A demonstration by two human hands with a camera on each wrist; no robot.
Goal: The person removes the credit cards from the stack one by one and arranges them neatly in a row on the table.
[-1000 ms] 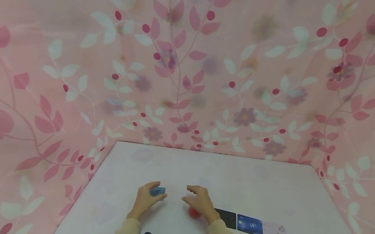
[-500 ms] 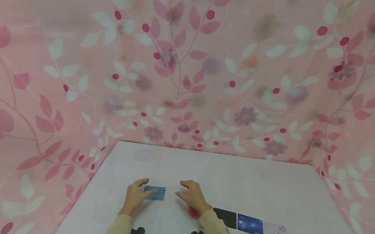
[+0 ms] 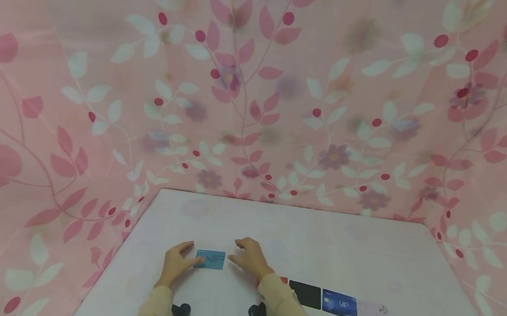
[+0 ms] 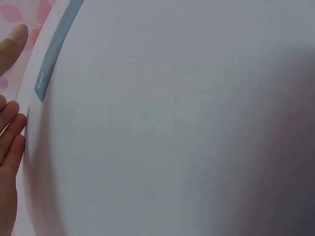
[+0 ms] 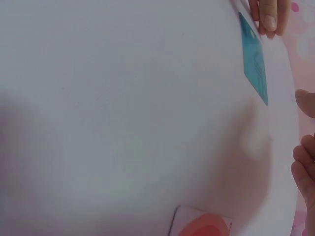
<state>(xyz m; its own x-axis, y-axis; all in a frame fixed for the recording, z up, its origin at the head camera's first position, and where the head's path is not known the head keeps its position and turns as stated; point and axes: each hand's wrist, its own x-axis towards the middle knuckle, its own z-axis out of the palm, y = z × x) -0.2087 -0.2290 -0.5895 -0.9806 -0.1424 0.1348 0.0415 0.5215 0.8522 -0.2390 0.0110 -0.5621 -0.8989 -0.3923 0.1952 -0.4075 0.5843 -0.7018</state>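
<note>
A teal VIP card [image 3: 215, 260] lies flat on the white table, its lettering showing. At its left end is my left hand [image 3: 174, 264], thumb and fingers spread apart; the thumb overlaps the card's edge in the head view. In the left wrist view the thumb [image 4: 14, 46] looks separate from the card [image 4: 58, 46]. My right hand [image 3: 251, 258] hovers just right of the card with thumb and fingers apart, holding nothing. The right wrist view has the card [image 5: 254, 59] between both hands.
Right of my right forearm runs a row of cards: a red-marked one [image 3: 284, 280] partly covered by the arm, a black one [image 3: 305, 295], a blue VIP one [image 3: 340, 305] and a pale floral one [image 3: 373, 313]. A floral curtain [image 3: 287, 104] surrounds the white table [image 3: 319, 243].
My left hand has drawn back to the left, uncovering the teal card. My right hand has moved left and farther out, toward the card's right end. The cards stay where they were.
</note>
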